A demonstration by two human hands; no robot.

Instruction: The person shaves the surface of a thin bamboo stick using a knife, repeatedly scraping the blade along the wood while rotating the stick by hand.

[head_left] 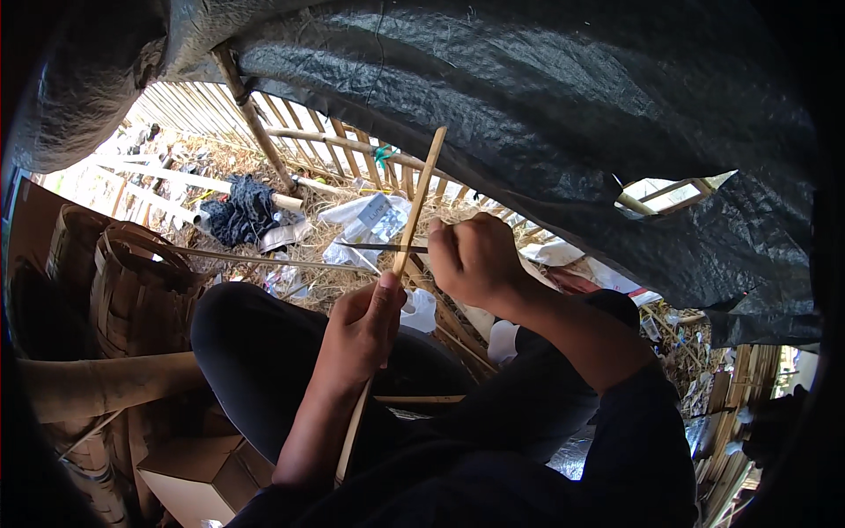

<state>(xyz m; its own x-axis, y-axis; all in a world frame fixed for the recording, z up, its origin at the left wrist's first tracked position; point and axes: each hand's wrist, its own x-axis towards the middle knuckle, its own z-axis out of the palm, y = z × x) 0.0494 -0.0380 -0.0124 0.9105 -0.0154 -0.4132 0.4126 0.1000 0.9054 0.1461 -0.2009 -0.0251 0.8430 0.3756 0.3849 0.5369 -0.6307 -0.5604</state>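
My left hand [363,324] is closed around a long, flat bamboo strip [424,189], thumb along its face. The strip slants from near my lap up to a free end at the dark sheet. My right hand [475,262] is a fist around the handle of a knife [374,247]; the handle is hidden in the fingers. Its thin dark blade points left and crosses the strip just above my left thumb. Whether the edge bites into the bamboo, I cannot tell.
A black plastic sheet [528,97] hangs overhead and to the right. Woven bamboo baskets [132,299], a thick bamboo pole [110,383] and a cardboard box [194,480] stand at the left. Beyond my knees, dark cloth [239,211] and plastic litter lie before a bamboo fence [339,145].
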